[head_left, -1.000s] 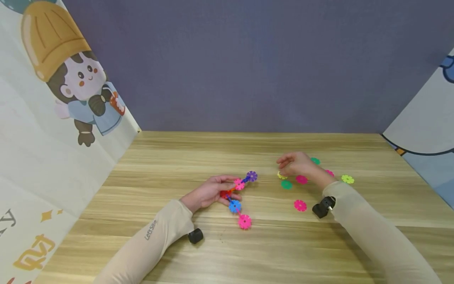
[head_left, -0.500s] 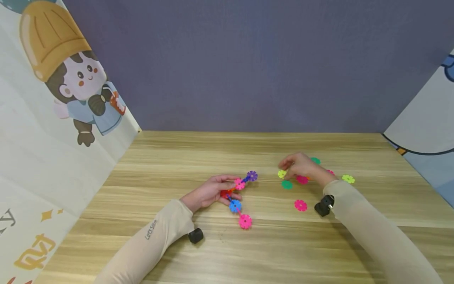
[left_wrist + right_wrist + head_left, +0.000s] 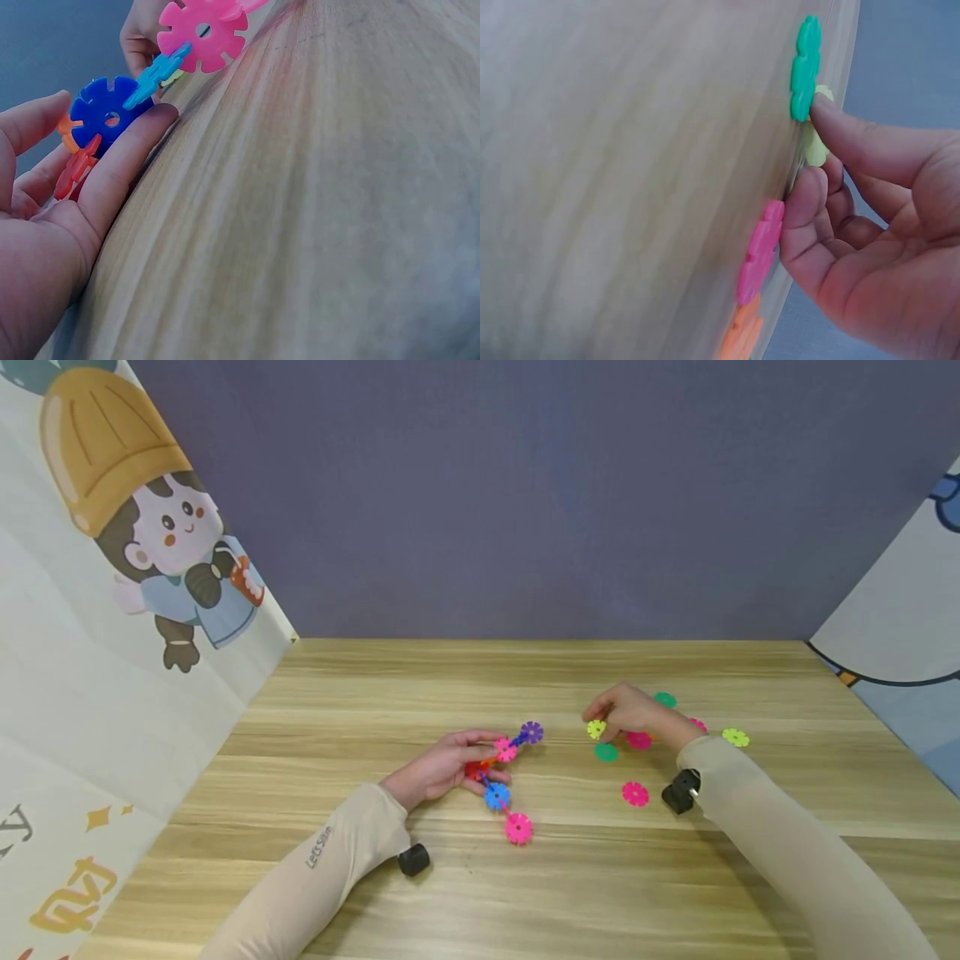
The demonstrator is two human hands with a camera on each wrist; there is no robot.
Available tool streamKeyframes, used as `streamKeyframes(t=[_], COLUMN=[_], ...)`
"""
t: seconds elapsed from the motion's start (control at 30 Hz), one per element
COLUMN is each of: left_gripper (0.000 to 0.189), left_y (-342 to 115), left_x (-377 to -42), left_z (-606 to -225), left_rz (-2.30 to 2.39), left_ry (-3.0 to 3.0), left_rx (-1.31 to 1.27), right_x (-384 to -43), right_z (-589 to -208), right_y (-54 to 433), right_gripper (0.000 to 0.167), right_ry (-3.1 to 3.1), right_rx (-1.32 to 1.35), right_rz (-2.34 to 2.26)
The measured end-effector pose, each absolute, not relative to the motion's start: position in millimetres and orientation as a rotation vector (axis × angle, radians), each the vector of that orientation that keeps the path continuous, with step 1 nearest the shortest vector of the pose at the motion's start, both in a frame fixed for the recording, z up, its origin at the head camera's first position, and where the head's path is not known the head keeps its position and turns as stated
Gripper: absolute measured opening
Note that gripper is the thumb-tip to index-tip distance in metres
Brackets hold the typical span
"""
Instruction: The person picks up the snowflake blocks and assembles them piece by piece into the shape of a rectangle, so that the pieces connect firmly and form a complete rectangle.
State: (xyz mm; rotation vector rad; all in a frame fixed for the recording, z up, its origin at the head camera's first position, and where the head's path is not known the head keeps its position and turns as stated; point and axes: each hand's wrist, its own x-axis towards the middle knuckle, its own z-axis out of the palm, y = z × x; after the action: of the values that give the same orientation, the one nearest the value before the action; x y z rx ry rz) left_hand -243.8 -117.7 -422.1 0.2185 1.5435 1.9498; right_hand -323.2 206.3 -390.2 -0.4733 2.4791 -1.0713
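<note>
My left hand (image 3: 450, 766) holds a chain of interlocking plastic snowflake discs, with pink, red, orange, blue and purple pieces joined at angles. Its blue disc (image 3: 105, 116) lies between thumb and fingers in the left wrist view. A pink disc (image 3: 518, 828) ends the chain nearest me, and a purple disc (image 3: 532, 732) ends it at the far right. Farther right, my right hand (image 3: 628, 708) pinches a loose yellow disc (image 3: 596, 729) at the table, thumb and fingertips at its edge. A green disc (image 3: 805, 69) lies right by that thumb.
Around the right hand lie loose pink discs (image 3: 635, 794), another green disc (image 3: 665, 700), a second yellow disc (image 3: 736, 738) and an orange disc (image 3: 741, 330). A grey-blue partition (image 3: 555, 502) rises behind the wooden table (image 3: 600, 893). Printed cloth hangs at both sides.
The right hand's fingers have come in around the yellow disc, which now shows between thumb and index finger. The left hand and its chain have stayed in place.
</note>
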Motion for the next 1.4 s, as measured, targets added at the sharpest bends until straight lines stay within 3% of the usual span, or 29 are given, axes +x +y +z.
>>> streamKeyframes(t=[0.63, 0.87, 1.4], left_gripper=[0.043, 0.031, 0.029], left_y=[-120.4, -119.4, -116.4], left_x=[-241.6, -239.3, -238.1], left_z=[-421.9, -420.6, -418.1], left_rz=[1.902, 1.892, 1.854], left_ry=[1.582, 1.586, 1.659], left_rx=[0.243, 0.253, 0.271], right_x=[-308.2, -296.3, -285.9], right_z=[-388.6, -383.5, -378.1], right_y=[209.8, 196.4, 169.5], right_gripper=[0.015, 0.015, 0.016], right_ry=[2.543, 2.601, 2.477], right_rx=[-0.493, -0.510, -0.600], right_rz=[-1.177, -1.260, -1.591])
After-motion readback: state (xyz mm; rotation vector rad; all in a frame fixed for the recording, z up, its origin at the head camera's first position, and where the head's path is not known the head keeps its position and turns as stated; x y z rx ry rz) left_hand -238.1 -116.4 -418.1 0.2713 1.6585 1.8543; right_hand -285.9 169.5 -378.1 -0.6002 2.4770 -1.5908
